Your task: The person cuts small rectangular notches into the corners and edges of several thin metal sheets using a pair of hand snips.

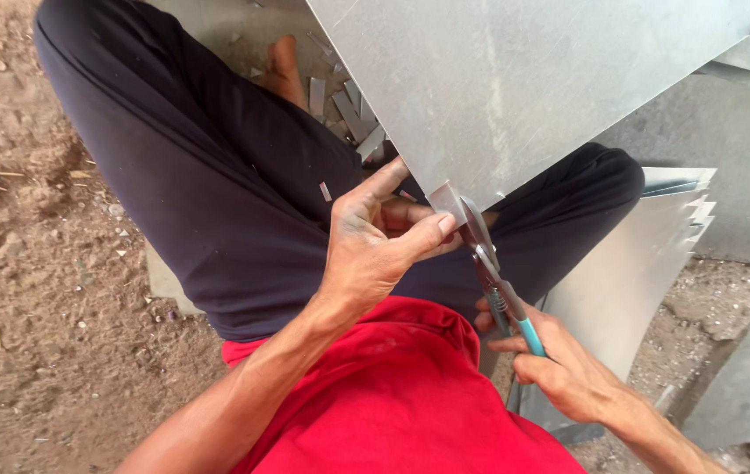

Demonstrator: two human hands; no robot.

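Our right hand (568, 373) closes its grip on the teal-handled tin snips (493, 272), blades at the corner of the metal sheet (515, 79) above our lap. Our left hand (375, 241) pinches a small cut flap (447, 200) at that corner. Metal offcuts (353, 110) lie beyond.

A large, flat, grey galvanised metal sheet (515, 79) is held across the lap of a seated person in dark trousers and a red shirt. Its lower corner is pinched by the left hand (375, 246). Turquoise-handled metal snips (493, 276) are gripped by the right hand (564, 369), with the blades set at that corner. Narrow grey metal offcut strips (349, 110) are scattered on the brown dirt ground (32, 263).
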